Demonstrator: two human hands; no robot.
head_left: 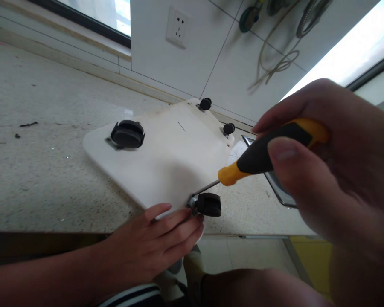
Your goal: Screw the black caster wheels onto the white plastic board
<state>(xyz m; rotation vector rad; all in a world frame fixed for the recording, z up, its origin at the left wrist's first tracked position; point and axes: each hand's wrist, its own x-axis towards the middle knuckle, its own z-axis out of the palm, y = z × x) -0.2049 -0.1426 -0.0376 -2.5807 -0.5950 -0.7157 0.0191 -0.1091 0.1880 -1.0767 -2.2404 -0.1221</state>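
In my right hand [326, 170] is a yellow and black screwdriver [259, 153], its handle gripped between thumb and fingers. The shaft slants down left, its tip at the metal mounting plate of a black caster wheel [209, 204]. That caster sits at the near corner of a white board [160, 157] lying on the counter. My left hand [160, 238] lies on the board's near edge, fingers stretched out, fingertips beside the caster's plate. Another large caster [128, 134] stands at the board's left, and two smaller-looking ones, a far caster [205, 104] and a right caster [229, 128], at the far side.
The speckled stone counter [45, 179] runs along a tiled wall with a power socket [178, 27]. A metal sink rim [283, 198] is at the right, partly behind my right hand. A cable [280, 64] hangs on the wall. Dark scraps [28, 124] lie at the left.
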